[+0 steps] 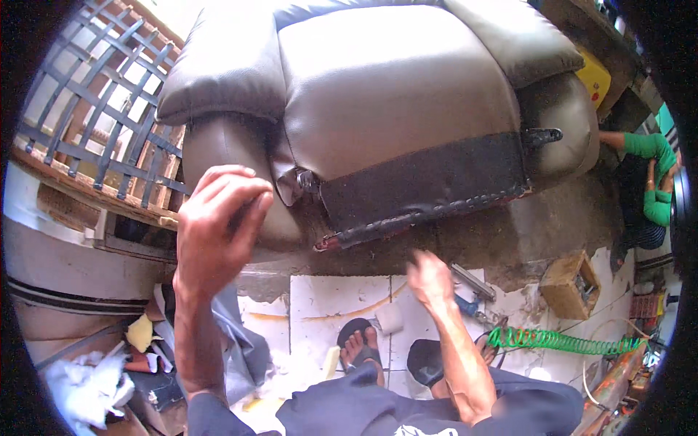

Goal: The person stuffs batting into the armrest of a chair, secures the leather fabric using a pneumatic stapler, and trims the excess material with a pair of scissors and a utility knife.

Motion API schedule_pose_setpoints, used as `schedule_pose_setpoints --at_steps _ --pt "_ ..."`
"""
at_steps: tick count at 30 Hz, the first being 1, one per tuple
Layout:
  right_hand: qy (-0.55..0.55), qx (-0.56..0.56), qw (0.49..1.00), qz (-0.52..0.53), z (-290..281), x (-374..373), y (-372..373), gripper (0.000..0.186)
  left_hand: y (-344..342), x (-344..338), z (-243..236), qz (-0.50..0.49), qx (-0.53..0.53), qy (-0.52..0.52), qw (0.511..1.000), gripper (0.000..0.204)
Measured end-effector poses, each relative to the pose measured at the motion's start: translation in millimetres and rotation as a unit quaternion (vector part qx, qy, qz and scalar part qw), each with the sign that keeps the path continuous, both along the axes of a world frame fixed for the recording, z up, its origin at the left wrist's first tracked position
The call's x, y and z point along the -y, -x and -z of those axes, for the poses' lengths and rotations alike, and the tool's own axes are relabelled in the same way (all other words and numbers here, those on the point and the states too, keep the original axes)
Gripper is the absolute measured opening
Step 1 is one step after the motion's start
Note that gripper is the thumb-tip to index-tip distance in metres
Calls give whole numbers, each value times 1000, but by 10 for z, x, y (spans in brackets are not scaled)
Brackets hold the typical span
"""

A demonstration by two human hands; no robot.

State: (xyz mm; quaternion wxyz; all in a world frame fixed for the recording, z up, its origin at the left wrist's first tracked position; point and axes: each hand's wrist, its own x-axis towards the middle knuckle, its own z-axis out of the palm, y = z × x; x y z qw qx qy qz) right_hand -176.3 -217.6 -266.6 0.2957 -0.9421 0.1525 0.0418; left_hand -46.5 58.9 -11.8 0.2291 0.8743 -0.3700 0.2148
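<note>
A brown leather armchair (407, 80) fills the space in front of me. A black cloth strip (429, 178) runs along its near lower edge, with a row of pale staples or stitches. My left hand (222, 225) is raised before the chair's left side, its fingers curled toward the thumb; whatever they may hold is hidden. Lower down, my right hand (430, 278) is closed-looking but smeared by motion, so its grip is unclear. Just right of it, a blue and silver air stapler (471, 291) lies on the floor, with a green coiled air hose (560, 341) nearby.
A wooden frame with woven black webbing (109, 102) stands at the left. White stuffing (91, 389) and grey material lie at lower left. A wooden box (571, 285) sits at right. Another person in green sleeves (651, 156) is at the far right. My feet rest on white tiles.
</note>
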Motion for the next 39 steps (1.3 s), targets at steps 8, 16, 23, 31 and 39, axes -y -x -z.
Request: schedule_pose_setpoints --at_steps 8,16,23,31,39 --pt "-423 274 860 -79 -553 -1381 -1209 49 -449 184 -33 38 60 -374 925 13" --pt "-472 109 870 -89 -471 -1633 -1622 45 -497 414 -87 -4 -46 -602 797 23" --pt "-430 243 867 -66 -160 -1769 -1587 22 -776 461 92 -2 -1 -662 749 27" --pt "-375 333 863 -68 -156 -1746 -1428 30 -912 510 148 34 -137 -649 747 38" --pt "-300 410 856 -99 -184 -1590 -1382 31 -745 615 5 39 -145 -567 810 61"
